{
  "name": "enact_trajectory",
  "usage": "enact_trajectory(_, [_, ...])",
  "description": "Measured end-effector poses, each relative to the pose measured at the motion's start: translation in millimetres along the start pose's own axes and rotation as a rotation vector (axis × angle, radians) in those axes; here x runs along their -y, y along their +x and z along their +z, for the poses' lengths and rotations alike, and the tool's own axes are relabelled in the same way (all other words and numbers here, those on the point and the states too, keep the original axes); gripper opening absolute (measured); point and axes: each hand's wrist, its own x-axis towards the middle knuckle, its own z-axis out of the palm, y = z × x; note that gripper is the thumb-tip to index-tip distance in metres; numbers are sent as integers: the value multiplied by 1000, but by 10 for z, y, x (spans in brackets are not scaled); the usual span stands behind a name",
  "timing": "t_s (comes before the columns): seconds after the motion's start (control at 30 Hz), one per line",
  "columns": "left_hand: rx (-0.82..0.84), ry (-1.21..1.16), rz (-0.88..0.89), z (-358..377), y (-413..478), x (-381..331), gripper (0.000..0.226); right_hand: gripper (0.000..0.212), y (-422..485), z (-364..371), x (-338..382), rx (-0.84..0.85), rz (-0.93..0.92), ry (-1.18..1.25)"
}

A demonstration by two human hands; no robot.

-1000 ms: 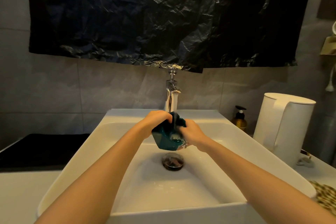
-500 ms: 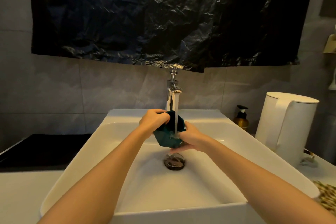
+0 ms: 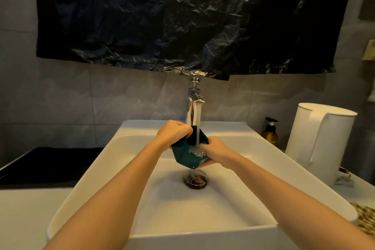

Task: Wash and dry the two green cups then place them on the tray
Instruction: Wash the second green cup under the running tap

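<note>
I hold the green cup (image 3: 185, 153) tilted over the sink (image 3: 97, 178), above the drain, under the tap's (image 3: 192, 107) stream. My left hand (image 3: 174, 134) pinches its far-left rim; my right hand (image 3: 216, 151) grips its right side.

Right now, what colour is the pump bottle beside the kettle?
Pump bottle: amber body, black pump top. Head view.

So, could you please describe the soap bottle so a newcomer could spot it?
Start at the white sink and look past its back right corner. There stands the soap bottle, just left of the tall white kettle. It alone is small, amber and topped with a black pump.
</note>
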Motion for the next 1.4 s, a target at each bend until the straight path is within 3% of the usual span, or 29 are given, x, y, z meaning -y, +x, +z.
enact_trajectory(0.1, [29, 32, -18, -5, -9, -6, 10, 19, 15, -10, -26, -4, 26, -49])
enact_trajectory(0.23, [30, 81, -7, -49, 9, 26, 10, 33, -9, -3, 15, 270, 132, 124])
enact_trajectory(0.27, [36, 74, -6, -45, 18, 37, 10, 33, -18, 21, 13, 254, 133, 132])
enact_trajectory(0.33, [57, 34, -14, -31, 23, 28, 10, 21, 43, 42, -19, 60, 84, 1])
enact_trajectory(0.4, [78, -22, -31, -27, 0, -1, 8, 23, 50, 39, 6, -100, 59, -98])
enact_trajectory(0.5, [98, -117, -72, -38, -29, -35, 7, 24, -21, 26, 94, -139, 62, -116])
enact_trajectory(0.6, [124, -265, -169, -41, -48, -1, 3, 10, -167, 40, 228, 20, 219, 196])
enact_trajectory(0.7, [174, -446, -273, -69, -36, 43, 17, 26, -231, 38, 339, 38, 269, 361])
enact_trajectory(0.83, [262, -417, -320, 4, -77, 73, 15, 27, -206, 62, 324, -206, 154, 117])
enact_trajectory(0.97, [275, -199, -165, 186, -64, 204, 44, 24, -217, -10, 239, -323, -63, -318])
enact_trajectory(1.1, [313, -243, -162, 252, -72, 264, 39, 33, -237, -69, 198, -285, -117, -358])
enact_trajectory(1.27, [99, -17, -64, 293, -48, 282, 28, 32, -192, -48, 172, -230, -152, -356])
enact_trajectory(1.4, [225, -134, -72, 304, -35, 253, 23, 26, -147, -64, 146, -342, -117, -349])
